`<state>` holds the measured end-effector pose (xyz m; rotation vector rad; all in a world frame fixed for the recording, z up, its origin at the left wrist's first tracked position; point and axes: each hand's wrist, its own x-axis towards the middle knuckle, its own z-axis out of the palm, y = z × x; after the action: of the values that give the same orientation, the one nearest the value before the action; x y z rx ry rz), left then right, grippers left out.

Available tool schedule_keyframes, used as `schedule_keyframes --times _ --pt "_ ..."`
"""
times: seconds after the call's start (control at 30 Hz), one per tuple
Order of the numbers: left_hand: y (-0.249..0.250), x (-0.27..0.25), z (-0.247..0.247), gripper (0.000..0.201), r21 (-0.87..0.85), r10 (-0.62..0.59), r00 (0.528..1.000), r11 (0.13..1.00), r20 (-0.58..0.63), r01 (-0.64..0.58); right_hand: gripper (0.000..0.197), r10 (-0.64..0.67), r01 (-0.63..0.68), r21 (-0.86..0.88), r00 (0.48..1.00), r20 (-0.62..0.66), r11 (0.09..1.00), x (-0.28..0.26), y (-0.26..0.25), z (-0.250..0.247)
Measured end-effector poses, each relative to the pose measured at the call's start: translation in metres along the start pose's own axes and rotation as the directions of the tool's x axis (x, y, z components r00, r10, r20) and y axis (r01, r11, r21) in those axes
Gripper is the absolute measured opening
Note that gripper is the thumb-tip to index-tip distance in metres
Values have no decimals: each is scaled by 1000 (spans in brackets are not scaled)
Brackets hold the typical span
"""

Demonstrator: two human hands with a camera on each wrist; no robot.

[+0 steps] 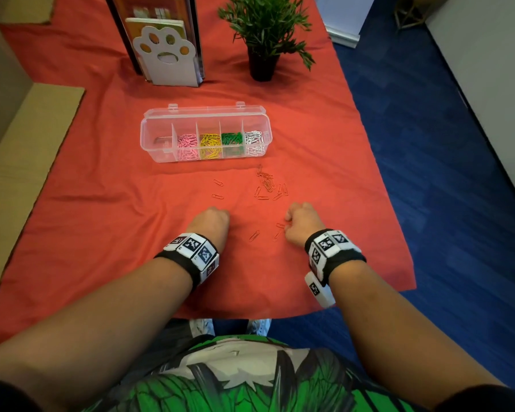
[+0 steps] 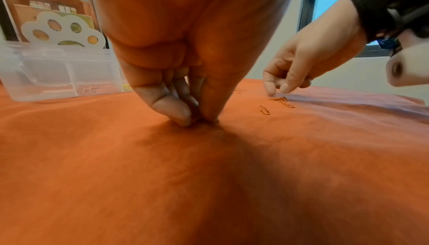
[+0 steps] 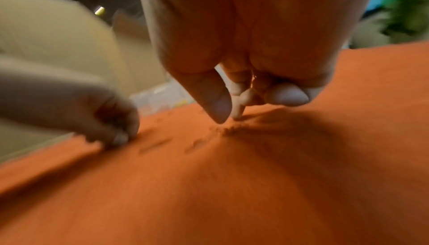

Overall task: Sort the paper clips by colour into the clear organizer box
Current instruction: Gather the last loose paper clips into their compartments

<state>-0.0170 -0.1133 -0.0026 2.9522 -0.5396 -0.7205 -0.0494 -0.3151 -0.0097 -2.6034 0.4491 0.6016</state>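
The clear organizer box (image 1: 158, 150) lies open on the red cloth; its compartments hold pink, yellow, green and white clips, and the leftmost looks almost bare. Several orange paper clips (image 1: 268, 185) lie loose in front of it. My left hand (image 2: 197, 119) pinches thumb against finger down on the cloth, and a clip barely shows between the tips. My right hand (image 3: 228, 115) hovers over two more clips (image 2: 282, 101), thumb and index finger slightly apart. Its other fingers are curled in, with thin orange wire (image 3: 254, 79) among them.
A white paw-shaped book stand (image 1: 165, 55) and a potted plant (image 1: 263, 34) stand behind the box. Cardboard (image 1: 27, 162) lies along the left. The cloth ends at the right over blue floor (image 1: 443, 173). Two stray clips (image 1: 217, 190) lie ahead of my left hand.
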Motion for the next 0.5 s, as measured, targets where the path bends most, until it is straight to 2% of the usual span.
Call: schedule_keyframes --times 0.13,0.23,0.3,0.4,0.47,0.5 --pt "-1 1 3 28 -4 18 1000 1000 -11 -18 24 -89 80 -132 994 -62 988 -8 -1 14" --pt "-1 0 4 28 -25 4 1000 1000 -6 -4 16 -92 87 -117 995 -39 989 -8 -2 11" --pt "-4 0 4 24 -142 -24 1000 990 -21 20 10 -50 50 10 999 -5 999 -6 -2 5" --pt "-10 1 -2 14 -410 -105 989 910 -107 52 22 21 -29 238 999 36 971 -3 2 -6" --pt "-12 3 -6 12 -537 -172 977 840 -127 78 21 32 -36 287 999 19 957 -2 5 -12" --pt "-13 4 -6 14 -607 -205 973 789 -108 99 18 20 -23 247 1000 15 969 -2 5 -14"
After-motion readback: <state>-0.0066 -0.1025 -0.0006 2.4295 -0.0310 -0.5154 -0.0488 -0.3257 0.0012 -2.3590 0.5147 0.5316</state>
